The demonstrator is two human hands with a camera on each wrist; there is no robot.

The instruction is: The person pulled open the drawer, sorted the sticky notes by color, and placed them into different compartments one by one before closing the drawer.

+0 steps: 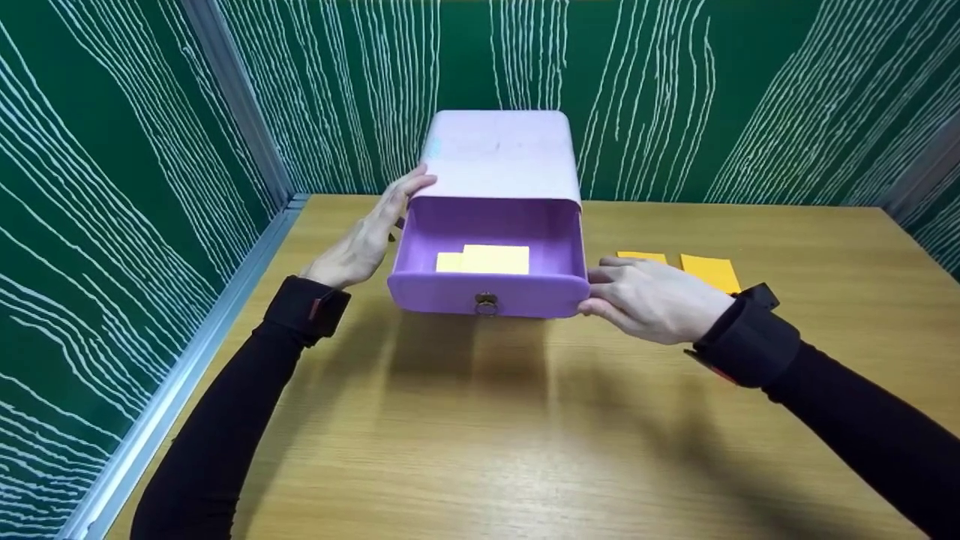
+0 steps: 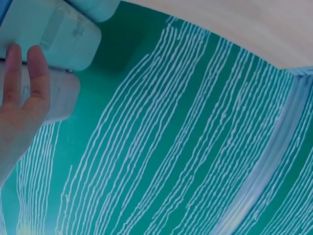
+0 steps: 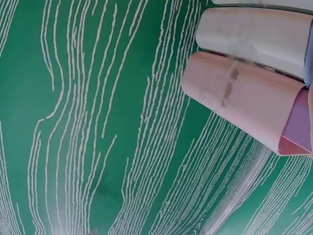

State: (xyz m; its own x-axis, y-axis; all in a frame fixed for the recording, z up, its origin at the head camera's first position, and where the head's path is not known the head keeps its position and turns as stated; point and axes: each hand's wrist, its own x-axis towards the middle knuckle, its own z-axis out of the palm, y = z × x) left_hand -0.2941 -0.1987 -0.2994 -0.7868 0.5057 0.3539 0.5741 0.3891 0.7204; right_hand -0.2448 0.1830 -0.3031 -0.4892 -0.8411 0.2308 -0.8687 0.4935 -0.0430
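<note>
A small pinkish-white drawer unit [image 1: 501, 150] stands against the back wall with a purple drawer [image 1: 431, 292] pulled out toward me. Pale yellow sticky notes [image 1: 495, 259] lie inside the drawer, and a metal ring pull [image 1: 486, 304] hangs on its front. My left hand [image 1: 367, 232] rests on the unit's left side; in the left wrist view its fingers [image 2: 36, 73] are straight against the stacked tiers. At the drawer's right front corner, my right hand [image 1: 660, 300] grips the edge, thumb at the front and fingers behind along the side.
Two orange-yellow sticky notes [image 1: 709, 271] lie on the wooden table [image 1: 480, 450] beyond the right hand. Green walls [image 1: 660, 90] with white wavy lines enclose the back and left, joined by a grey metal corner post [image 1: 240, 97].
</note>
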